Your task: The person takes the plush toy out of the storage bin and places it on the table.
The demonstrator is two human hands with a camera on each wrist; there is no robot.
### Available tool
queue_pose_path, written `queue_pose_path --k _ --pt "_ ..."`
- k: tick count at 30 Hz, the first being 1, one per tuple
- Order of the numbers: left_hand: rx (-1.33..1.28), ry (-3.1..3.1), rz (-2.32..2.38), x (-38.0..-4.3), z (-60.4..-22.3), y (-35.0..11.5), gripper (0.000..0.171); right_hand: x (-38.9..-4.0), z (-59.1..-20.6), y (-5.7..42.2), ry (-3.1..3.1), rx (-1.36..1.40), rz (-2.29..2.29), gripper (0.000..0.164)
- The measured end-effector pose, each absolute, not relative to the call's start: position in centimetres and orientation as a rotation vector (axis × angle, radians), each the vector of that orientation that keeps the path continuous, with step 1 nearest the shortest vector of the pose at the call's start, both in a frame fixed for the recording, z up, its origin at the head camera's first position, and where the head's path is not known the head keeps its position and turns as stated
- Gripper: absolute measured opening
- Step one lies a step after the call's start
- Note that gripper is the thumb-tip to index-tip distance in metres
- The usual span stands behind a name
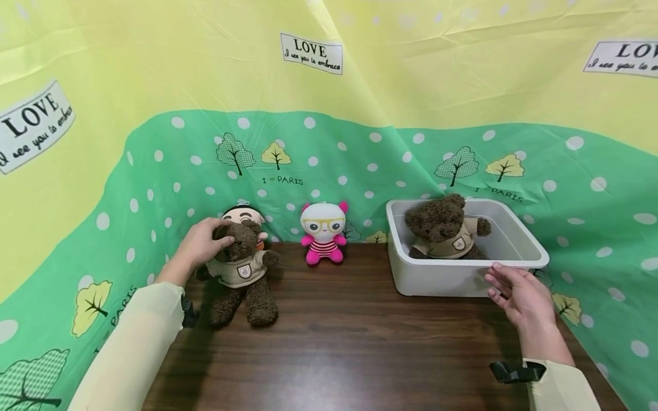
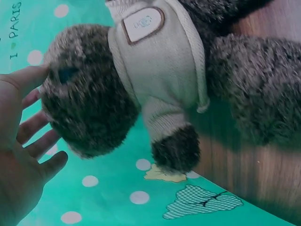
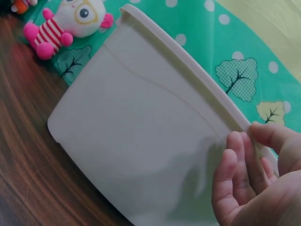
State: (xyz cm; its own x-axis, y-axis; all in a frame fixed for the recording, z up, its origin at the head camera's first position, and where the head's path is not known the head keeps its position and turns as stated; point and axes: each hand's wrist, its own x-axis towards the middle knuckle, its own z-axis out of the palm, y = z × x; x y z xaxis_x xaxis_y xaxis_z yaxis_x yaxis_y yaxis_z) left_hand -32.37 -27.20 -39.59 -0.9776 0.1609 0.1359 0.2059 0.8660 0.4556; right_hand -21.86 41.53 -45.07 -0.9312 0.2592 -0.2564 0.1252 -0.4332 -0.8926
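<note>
Cream sleeves [image 1: 125, 342] — black wrist straps [image 1: 516, 373]

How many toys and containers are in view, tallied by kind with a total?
Brown teddy bears: 2 (one with the left hand on its head, one in the bin)
Pink-and-white toy with yellow glasses: 1
Black-haired doll, mostly hidden behind a bear: 1
Grey bin: 1
Total: 5
</note>
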Motion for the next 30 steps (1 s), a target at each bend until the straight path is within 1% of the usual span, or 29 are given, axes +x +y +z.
queue_pose_path --k 6,13,23,30 --pt "-0.308 -2.871 -0.74 -32.9 -38.4 -25.1 0.045 -21.7 -44.9 41.5 -1.626 -0.581 2.521 0.006" --pt "-0.399 -2.82 -0.72 -34.6 -37.1 -20.5 0.039 -21.5 -44.3 41.4 -1.638 -0.573 2.514 0.005" --pt "-0.621 -2.785 -0.727 -37.0 -35.6 -11.8 0.036 -21.6 -43.9 41.1 -1.635 -0.54 2.545 0.006" --pt "-0.776 -2.809 -0.728 -37.3 -34.0 -4.8 0.041 -21.6 -44.2 41.3 -1.633 -0.561 2.53 0.007"
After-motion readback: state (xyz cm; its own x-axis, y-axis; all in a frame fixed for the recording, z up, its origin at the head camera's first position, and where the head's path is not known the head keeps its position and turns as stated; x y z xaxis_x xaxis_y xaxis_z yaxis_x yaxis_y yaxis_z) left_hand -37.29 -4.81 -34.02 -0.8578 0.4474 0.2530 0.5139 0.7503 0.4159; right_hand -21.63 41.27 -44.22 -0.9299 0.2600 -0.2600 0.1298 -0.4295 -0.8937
